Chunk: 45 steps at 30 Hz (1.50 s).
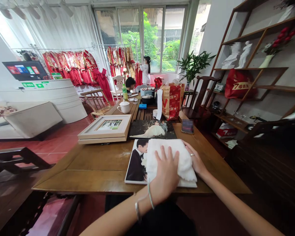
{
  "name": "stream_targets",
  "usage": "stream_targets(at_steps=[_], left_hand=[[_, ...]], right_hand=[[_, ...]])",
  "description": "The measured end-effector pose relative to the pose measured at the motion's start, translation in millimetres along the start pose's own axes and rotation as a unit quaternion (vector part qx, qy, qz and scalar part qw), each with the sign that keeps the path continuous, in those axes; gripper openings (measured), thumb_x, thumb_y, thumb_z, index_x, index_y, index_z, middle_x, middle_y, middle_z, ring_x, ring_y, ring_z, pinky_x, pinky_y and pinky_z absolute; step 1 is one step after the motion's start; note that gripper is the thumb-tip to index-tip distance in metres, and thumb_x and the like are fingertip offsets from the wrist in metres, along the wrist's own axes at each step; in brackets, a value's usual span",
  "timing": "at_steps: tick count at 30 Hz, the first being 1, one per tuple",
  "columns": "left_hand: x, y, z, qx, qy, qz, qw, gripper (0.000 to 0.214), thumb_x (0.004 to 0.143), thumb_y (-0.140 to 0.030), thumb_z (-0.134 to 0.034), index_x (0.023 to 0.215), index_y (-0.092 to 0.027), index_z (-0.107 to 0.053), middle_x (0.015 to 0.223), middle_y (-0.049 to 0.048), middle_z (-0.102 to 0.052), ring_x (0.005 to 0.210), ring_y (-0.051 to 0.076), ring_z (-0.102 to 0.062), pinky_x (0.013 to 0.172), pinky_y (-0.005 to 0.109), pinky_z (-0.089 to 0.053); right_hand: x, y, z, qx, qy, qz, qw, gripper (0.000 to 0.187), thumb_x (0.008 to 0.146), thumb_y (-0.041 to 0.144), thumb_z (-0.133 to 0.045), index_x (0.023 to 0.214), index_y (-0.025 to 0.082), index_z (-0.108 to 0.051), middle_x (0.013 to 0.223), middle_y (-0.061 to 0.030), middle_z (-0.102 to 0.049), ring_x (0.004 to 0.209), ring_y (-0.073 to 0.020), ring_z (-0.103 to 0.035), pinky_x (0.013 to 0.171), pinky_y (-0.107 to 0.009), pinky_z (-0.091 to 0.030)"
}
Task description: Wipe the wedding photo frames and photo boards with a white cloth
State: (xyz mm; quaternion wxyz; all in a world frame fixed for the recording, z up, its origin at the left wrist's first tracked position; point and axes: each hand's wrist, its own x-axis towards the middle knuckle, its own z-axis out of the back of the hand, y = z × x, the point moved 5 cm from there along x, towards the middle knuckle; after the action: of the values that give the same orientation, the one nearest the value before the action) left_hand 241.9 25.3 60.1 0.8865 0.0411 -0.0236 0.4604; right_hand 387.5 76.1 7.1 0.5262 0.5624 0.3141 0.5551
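Observation:
A white fluffy cloth [172, 154] lies on a large wedding photo print [137, 162] at the near edge of the wooden table [98, 164]. My left hand [166, 173] rests flat on the cloth, fingers spread. My right hand [196, 160], with a ring, lies at the cloth's right edge against the print, fingers extended. A second wedding print [152, 129] lies just beyond. Two stacked framed pictures [105, 128] sit to the left of it.
A phone [187, 126] lies right of the prints. Further along the table stand a white teapot [124, 107], a green bottle [124, 91] and a red patterned bag [171, 101]. Two people are near red garments [73, 67] by the window. Shelves [250, 68] line the right wall.

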Motion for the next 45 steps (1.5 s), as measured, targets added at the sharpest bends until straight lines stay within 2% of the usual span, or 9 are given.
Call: stream_targets(at_steps=[5, 8, 12, 19, 23, 32, 35, 39, 45], left_hand=[[-57, -19, -4.3, -0.042, 0.067, -0.055, 0.995, 0.084, 0.076, -0.038, -0.063, 0.146, -0.021, -0.02, 0.151, 0.0166, -0.016, 0.134, 0.047, -0.009, 0.1, 0.071, -0.021], [-67, -20, -0.6, -0.064, 0.099, -0.07, 0.991, 0.089, 0.073, -0.037, -0.065, 0.147, -0.021, -0.017, 0.152, 0.0165, -0.012, 0.135, 0.047, -0.005, 0.101, 0.07, -0.019], [-49, -7, 9.1, -0.066, 0.075, -0.047, 0.994, 0.077, 0.08, -0.033, -0.057, 0.146, -0.022, -0.02, 0.152, 0.0141, -0.016, 0.137, 0.042, -0.008, 0.104, 0.065, -0.02], [16, 37, 8.7, 0.004, 0.03, 0.057, 0.998, 0.075, 0.079, -0.033, -0.062, 0.143, -0.022, -0.026, 0.149, 0.0151, -0.026, 0.134, 0.041, -0.022, 0.1, 0.061, -0.029], [24, 50, 9.4, 0.005, 0.021, 0.071, 0.997, 0.069, 0.08, -0.03, -0.058, 0.142, -0.022, -0.028, 0.149, 0.0158, -0.025, 0.134, 0.041, -0.021, 0.1, 0.062, -0.028], [-70, 8, -24.0, -0.068, 0.043, -0.067, 0.995, 0.091, 0.069, -0.033, -0.061, 0.146, -0.026, -0.014, 0.154, 0.0107, -0.004, 0.137, 0.042, 0.007, 0.104, 0.068, -0.006], [-85, 8, -29.5, -0.08, 0.045, -0.073, 0.993, 0.097, 0.066, -0.033, -0.061, 0.147, -0.028, -0.007, 0.155, 0.0085, 0.002, 0.137, 0.039, 0.011, 0.105, 0.066, -0.004], [-68, 23, -11.8, -0.074, 0.045, -0.022, 0.996, 0.091, 0.068, -0.026, -0.058, 0.146, -0.029, -0.013, 0.154, 0.0079, -0.009, 0.139, 0.037, 0.001, 0.107, 0.061, -0.012], [-5, 65, 6.9, -0.032, 0.046, 0.045, 0.997, 0.079, 0.071, -0.02, -0.056, 0.144, -0.023, -0.025, 0.15, 0.0112, -0.024, 0.136, 0.038, -0.017, 0.104, 0.059, -0.023]], right_hand=[[4, 0, -3, -0.005, 0.016, -0.004, 1.0, 0.052, 0.086, 0.056, -0.041, 0.128, 0.028, -0.053, 0.135, -0.004, -0.053, 0.131, -0.0239, -0.041, 0.11, -0.043, -0.031], [5, 2, -4, -0.007, 0.018, -0.01, 1.0, 0.052, 0.084, 0.057, -0.044, 0.127, 0.028, -0.055, 0.136, -0.0041, -0.052, 0.132, -0.0244, -0.04, 0.11, -0.045, -0.03], [5, 6, -4, -0.023, 0.024, -0.009, 0.999, 0.053, 0.081, 0.057, -0.049, 0.121, 0.024, -0.06, 0.14, -0.0066, -0.048, 0.131, -0.0253, -0.041, 0.112, -0.044, -0.026], [-1, 5, -4, -0.068, 0.032, 0.021, 0.997, 0.049, 0.08, 0.045, -0.053, 0.124, 0.024, -0.058, 0.14, -0.0063, -0.048, 0.132, -0.0251, -0.04, 0.111, -0.045, -0.028], [-2, 6, -7, -0.102, 0.03, 0.049, 0.993, 0.045, 0.079, 0.037, -0.054, 0.121, 0.022, -0.06, 0.14, -0.008, -0.048, 0.132, -0.0246, -0.04, 0.111, -0.045, -0.027], [6, 5, -9, -0.135, 0.043, 0.075, 0.987, 0.038, 0.082, 0.029, -0.046, 0.116, 0.022, -0.064, 0.137, -0.0067, -0.051, 0.129, -0.0236, -0.044, 0.11, -0.047, -0.03], [7, 5, -9, -0.157, 0.037, 0.074, 0.984, 0.039, 0.082, 0.024, -0.045, 0.115, 0.021, -0.064, 0.138, -0.0073, -0.05, 0.129, -0.0234, -0.044, 0.11, -0.047, -0.03], [5, 6, -9, -0.173, 0.041, 0.085, 0.98, 0.039, 0.082, 0.023, -0.044, 0.116, 0.019, -0.064, 0.135, -0.0091, -0.053, 0.128, -0.0237, -0.045, 0.111, -0.047, -0.029], [-1, 4, -7, -0.167, 0.041, 0.099, 0.98, 0.038, 0.084, 0.023, -0.045, 0.117, 0.022, -0.063, 0.133, -0.0067, -0.055, 0.13, -0.0227, -0.043, 0.112, -0.048, -0.027]])
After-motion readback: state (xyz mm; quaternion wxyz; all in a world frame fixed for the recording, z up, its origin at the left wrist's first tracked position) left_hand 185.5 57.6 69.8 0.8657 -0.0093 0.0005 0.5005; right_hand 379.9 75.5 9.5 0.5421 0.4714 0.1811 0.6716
